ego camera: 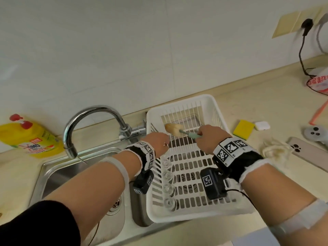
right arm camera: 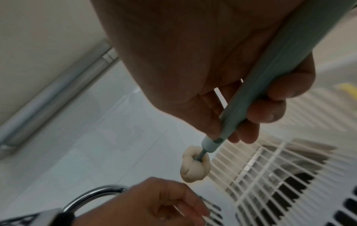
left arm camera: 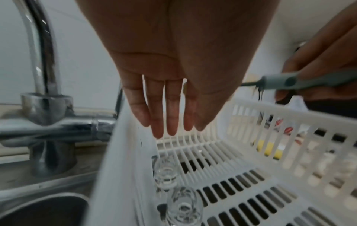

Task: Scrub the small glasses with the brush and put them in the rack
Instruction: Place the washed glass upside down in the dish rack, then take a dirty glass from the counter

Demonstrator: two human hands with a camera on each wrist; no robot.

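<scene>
Several small clear glasses (ego camera: 168,175) stand in a row along the left wall of the white rack (ego camera: 211,107); two of the glasses (left arm camera: 166,169) show close up in the left wrist view. My left hand (ego camera: 159,142) hovers over the rack's left edge, holding nothing, its fingers (left arm camera: 168,110) straight and pointing down. My right hand (ego camera: 211,137) grips the teal handle (right arm camera: 270,85) of the brush, whose beige sponge head (ego camera: 173,129) hangs in the air above the rack's far end. The brush head (right arm camera: 195,165) touches no glass.
The rack sits over the right basin of a steel sink (ego camera: 71,174), with the chrome faucet (ego camera: 92,118) just to its left. A yellow detergent bottle (ego camera: 28,135) stands far left. A yellow sponge (ego camera: 244,129), white cloth (ego camera: 273,151) and phone (ego camera: 305,153) lie right of the rack.
</scene>
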